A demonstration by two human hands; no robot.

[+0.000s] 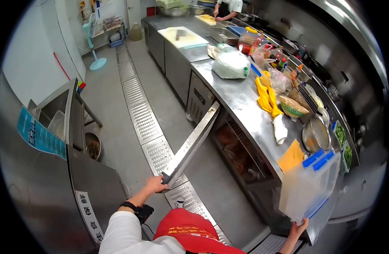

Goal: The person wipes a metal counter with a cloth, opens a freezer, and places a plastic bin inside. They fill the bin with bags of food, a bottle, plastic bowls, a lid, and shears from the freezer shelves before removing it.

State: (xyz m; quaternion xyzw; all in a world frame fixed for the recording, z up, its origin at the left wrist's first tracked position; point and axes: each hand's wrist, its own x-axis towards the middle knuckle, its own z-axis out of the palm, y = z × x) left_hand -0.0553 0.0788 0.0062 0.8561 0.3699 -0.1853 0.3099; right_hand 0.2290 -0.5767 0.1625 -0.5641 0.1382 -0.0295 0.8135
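My left hand (156, 183) grips the outer edge of an open steel fridge door (193, 142), swung out from the under-counter cabinet. Inside the cabinet (239, 152) are wire shelves with dim packaged food. My right hand (299, 229) holds up a clear plastic container with blue clips (309, 186) from below, level with the counter's near end. A white sleeve and a red apron (190, 233) show at the bottom.
A long steel counter (241, 101) carries yellow gloves (265, 96), a white bag (230, 64), a metal bowl (316, 133), bottles and a cutting board (182, 37). Floor drain grates (145, 122) run along the aisle. Another person works at the far end (226, 9). A steel sink unit (63, 114) stands left.
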